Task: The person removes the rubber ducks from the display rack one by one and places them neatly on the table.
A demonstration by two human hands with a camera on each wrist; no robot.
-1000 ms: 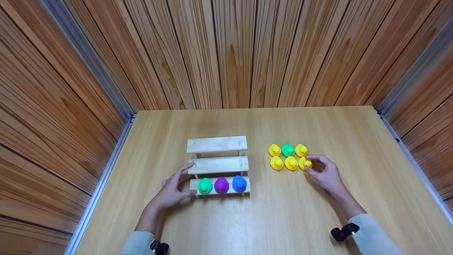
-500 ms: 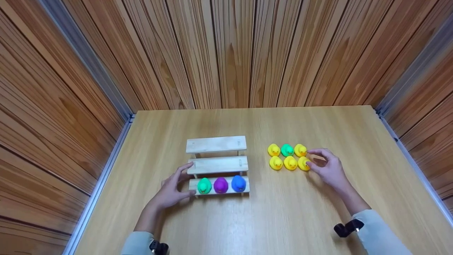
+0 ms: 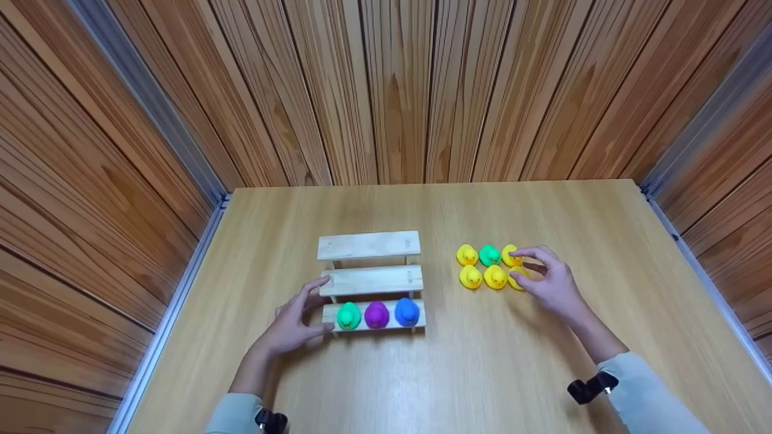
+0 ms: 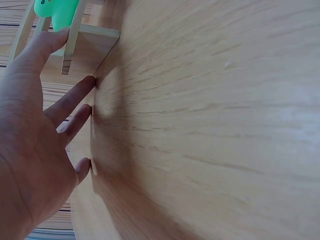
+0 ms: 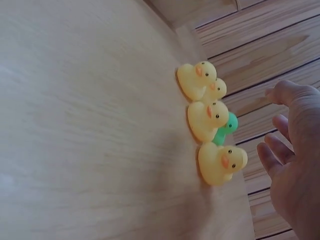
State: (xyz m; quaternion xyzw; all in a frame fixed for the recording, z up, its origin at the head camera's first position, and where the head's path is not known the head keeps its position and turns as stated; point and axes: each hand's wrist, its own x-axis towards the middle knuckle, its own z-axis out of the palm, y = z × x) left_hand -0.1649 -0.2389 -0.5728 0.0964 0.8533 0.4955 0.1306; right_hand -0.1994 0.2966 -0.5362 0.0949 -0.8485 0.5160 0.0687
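My left hand [image 3: 288,325] rests against the left end of a three-step wooden stand [image 3: 374,281]. Its thumb touches the lowest step and its index finger the middle one; in the left wrist view the other fingers extend down to the tabletop. Green [image 3: 348,316], purple [image 3: 377,315] and blue [image 3: 407,312] rubber ducks line the lowest step. To the right, my right hand [image 3: 555,286] hovers with thumb and index finger spread over the front-right yellow duck [image 3: 514,284] and back-right yellow duck [image 3: 508,255]. The right wrist view shows a gap between its fingers and the ducks.
Beside those two ducks, a green duck [image 3: 490,255] and several yellow ducks, among them a front-left one [image 3: 470,277], make two rows on the wooden table [image 3: 386,386]. Wood-panelled walls [image 3: 398,90] enclose the back and sides.
My right hand has come off the front-right yellow duck, drawn back to the right, then moved left and over the right-hand pair. My left hand has stayed at the stand.
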